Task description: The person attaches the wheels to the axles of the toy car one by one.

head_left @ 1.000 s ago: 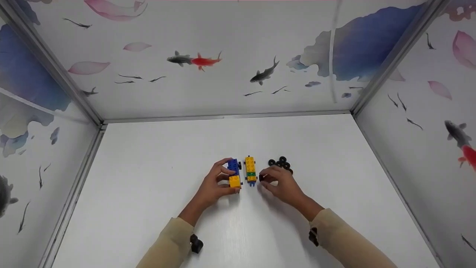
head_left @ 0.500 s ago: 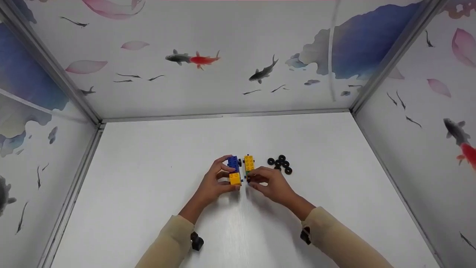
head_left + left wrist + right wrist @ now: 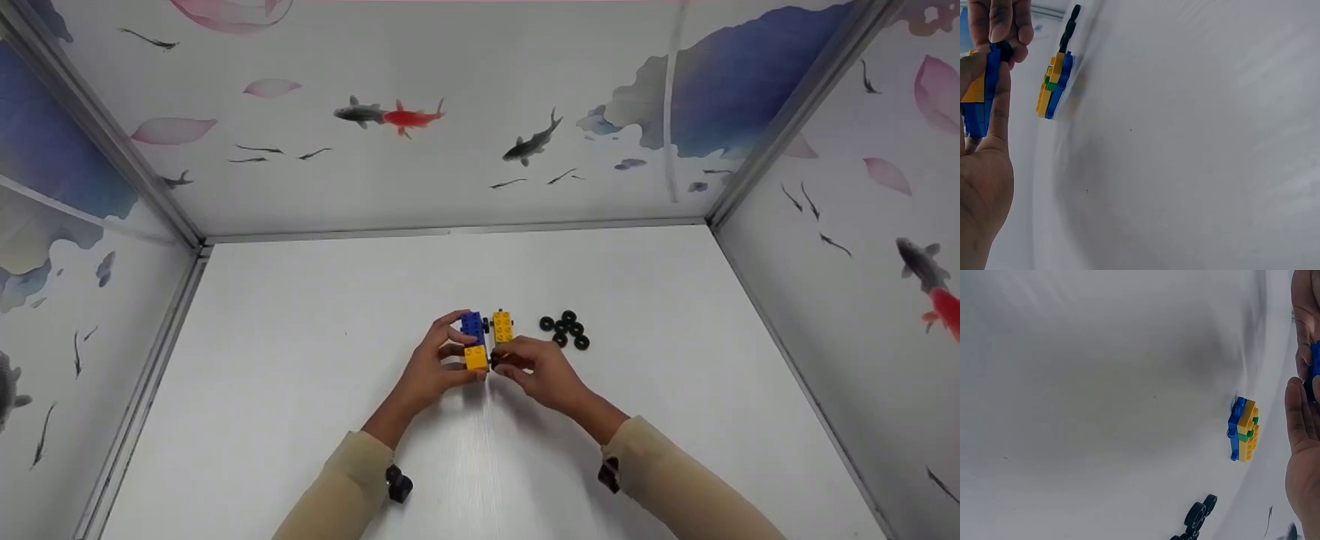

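My left hand [image 3: 427,375] grips a toy brick car with a blue body [image 3: 472,324] and a yellow block [image 3: 475,358] at its near end, thumb on that end and fingers along its left side. A black wheel [image 3: 485,325] sits on the car's right side at the far end. Between the fingertips of my right hand [image 3: 546,375] is another small black wheel [image 3: 1006,51], held against the car's right side by the yellow block. Just right of it a second brick car [image 3: 502,327], yellow and green over blue [image 3: 1234,422], stands on the table, partly hidden by my right fingers.
Several loose black wheels [image 3: 561,328] lie in a cluster right of the second car. The white table [image 3: 337,285] meets printed panels with fish and petals at the back and both sides.
My right hand has moved left with the black wheel, from right of the second car, past its near end, to the side of the held car. My left hand has kept its grip.
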`<move>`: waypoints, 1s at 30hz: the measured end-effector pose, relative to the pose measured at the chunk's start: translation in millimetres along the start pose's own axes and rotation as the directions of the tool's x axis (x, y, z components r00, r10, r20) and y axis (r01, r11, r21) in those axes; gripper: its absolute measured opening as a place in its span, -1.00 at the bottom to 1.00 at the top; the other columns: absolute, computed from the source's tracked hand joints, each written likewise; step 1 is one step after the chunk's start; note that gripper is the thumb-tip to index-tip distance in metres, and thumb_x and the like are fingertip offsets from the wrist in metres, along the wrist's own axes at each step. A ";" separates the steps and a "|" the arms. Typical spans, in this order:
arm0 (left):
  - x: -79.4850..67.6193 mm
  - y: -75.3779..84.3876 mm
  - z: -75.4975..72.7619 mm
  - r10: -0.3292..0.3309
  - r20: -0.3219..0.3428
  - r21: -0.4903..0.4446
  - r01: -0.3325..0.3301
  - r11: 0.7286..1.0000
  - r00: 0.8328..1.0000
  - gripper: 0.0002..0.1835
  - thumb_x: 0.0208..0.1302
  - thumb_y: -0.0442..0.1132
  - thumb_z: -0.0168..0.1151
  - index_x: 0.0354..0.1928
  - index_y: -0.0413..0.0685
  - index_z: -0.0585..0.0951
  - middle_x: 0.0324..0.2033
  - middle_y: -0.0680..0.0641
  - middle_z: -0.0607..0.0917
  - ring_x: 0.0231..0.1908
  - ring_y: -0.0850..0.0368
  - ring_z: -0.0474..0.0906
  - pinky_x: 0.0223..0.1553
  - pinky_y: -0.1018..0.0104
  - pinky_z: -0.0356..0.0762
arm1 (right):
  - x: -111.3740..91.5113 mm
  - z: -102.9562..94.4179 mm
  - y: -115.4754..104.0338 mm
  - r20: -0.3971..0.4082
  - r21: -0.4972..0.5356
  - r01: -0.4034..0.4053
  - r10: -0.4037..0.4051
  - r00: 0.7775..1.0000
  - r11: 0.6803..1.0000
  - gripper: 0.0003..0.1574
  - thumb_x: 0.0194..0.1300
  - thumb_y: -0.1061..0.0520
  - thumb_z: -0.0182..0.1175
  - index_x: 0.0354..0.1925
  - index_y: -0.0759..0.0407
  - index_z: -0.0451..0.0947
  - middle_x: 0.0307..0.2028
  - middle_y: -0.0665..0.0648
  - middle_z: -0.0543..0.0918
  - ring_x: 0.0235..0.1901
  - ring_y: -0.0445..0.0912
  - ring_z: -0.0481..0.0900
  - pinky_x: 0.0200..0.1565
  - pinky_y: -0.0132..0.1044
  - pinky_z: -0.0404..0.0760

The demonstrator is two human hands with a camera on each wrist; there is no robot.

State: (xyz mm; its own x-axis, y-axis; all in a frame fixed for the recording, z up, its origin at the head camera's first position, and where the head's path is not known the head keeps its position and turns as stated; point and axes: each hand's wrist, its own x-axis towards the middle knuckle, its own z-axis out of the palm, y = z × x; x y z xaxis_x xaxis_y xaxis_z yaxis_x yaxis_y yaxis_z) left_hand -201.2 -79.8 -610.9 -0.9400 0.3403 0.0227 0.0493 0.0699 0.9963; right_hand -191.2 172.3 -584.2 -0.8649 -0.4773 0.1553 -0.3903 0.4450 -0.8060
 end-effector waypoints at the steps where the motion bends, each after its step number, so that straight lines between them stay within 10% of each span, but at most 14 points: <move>1: -0.3 0.3 0.1 -0.001 0.000 0.000 0.001 1.000 1.000 -0.48 0.22 -0.23 0.71 0.14 0.10 0.63 0.72 0.16 0.22 0.26 -0.15 0.67 0.28 0.23 0.76 | 0.1 0.4 -0.4 -0.001 -0.001 -0.004 0.004 1.000 1.000 -0.60 0.52 0.22 0.42 0.26 0.19 0.77 0.07 0.14 0.84 0.06 0.00 0.84 0.14 -0.22 0.84; 30: 2.5 1.1 7.8 -0.010 -0.023 0.077 0.011 0.997 1.000 -0.52 0.20 -0.26 0.72 0.03 0.14 0.61 0.68 0.29 0.27 0.27 -0.02 0.69 0.27 0.29 0.75 | 1.7 4.5 -6.7 0.001 -0.033 -0.071 0.071 0.997 0.997 -0.64 0.54 0.19 0.40 0.24 0.11 0.80 0.05 0.11 0.82 0.09 -0.03 0.80 0.22 -0.13 0.81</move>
State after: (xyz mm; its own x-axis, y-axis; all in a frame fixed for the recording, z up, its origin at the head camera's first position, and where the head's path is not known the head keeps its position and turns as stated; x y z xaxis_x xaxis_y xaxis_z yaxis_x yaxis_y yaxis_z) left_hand -200.9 -71.5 -610.4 -0.9480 0.3180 0.0148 0.0642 0.1454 0.9873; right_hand -188.7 165.1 -581.1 -0.8902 -0.4451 0.0971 -0.3382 0.5028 -0.7955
